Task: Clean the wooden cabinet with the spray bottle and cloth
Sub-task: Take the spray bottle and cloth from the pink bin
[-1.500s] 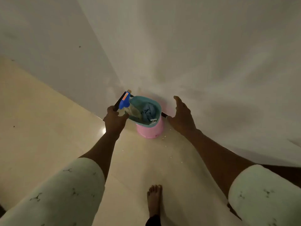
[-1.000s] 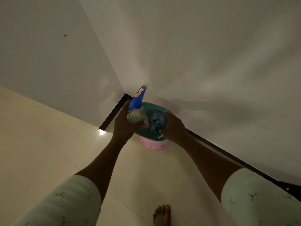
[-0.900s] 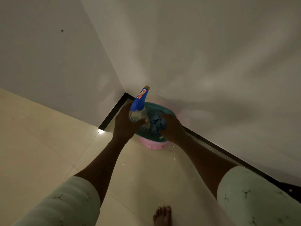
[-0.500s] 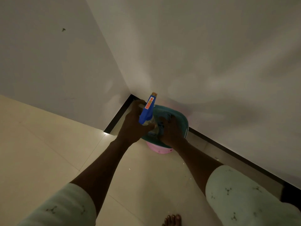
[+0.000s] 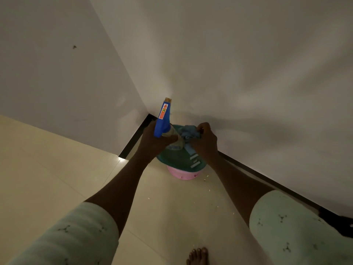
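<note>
Left hand wrapped tight around spray bottle, blue trigger head up, nozzle toward the wall corner. Right hand fingers closed on bunched blue cloth, part of it trailing into teal basin. Basin sits on pink tub on the tiled floor, at the floor's corner by the walls. Wooden cabinet not visible. Bare toes at bottom edge.

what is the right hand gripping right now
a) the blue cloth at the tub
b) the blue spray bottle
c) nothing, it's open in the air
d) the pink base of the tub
a: the right hand is closed on the blue cloth above the teal tub, while the left hand holds the spray bottle.
</note>
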A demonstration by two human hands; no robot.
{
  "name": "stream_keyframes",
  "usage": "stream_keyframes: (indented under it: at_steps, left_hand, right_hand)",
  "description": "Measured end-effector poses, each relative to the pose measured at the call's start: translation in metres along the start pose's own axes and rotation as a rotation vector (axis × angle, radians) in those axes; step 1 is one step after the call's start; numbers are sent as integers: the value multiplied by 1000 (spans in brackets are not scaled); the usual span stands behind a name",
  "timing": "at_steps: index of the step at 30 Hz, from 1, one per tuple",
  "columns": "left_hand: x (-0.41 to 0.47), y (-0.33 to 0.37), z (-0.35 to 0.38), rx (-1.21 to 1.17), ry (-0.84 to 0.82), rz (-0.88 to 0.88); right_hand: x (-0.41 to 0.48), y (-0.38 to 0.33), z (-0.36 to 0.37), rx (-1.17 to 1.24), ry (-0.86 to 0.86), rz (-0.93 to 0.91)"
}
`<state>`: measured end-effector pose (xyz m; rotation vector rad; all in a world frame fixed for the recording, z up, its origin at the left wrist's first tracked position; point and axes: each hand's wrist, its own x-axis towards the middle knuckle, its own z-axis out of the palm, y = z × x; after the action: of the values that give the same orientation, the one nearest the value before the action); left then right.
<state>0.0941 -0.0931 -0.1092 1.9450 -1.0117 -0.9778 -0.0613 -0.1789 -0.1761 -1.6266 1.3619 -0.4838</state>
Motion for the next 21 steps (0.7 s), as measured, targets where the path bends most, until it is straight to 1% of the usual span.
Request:
stream_keyframes:
  at_steps: [3, 8, 10, 12, 13, 15, 18, 19, 21]
  left_hand:
    - [-7, 30, -3, -5, 92, 43]
    - [-24, 92, -3, 75, 185, 158]
    - [-37, 115, 5, 93, 193, 204]
    - [-50, 131, 17, 99, 184, 272]
    - [-57, 139, 25, 113, 181, 312]
    - [-71, 155, 45, 168, 172, 360]
    - [-99, 185, 83, 219, 118, 400]
    - [-109, 196, 97, 227, 101, 423]
    - [-132, 219, 127, 224, 56, 452]
  right_hand:
    - [-9, -17, -32, 314, 14, 219]
    - [-27, -42, -92, 740, -240, 431]
    - [-43, -48, -120, 985, -283, 458]
    - [-64, -52, -150, 1293, -324, 439]
    - [-73, -54, -165, 1383, -352, 422]
    - [-92, -59, -198, 1390, -394, 379]
    - [-117, -58, -246, 1272, -483, 277]
    - [-127, -54, -263, 1246, -480, 261]
    - [-147, -41, -298, 1170, -435, 320]
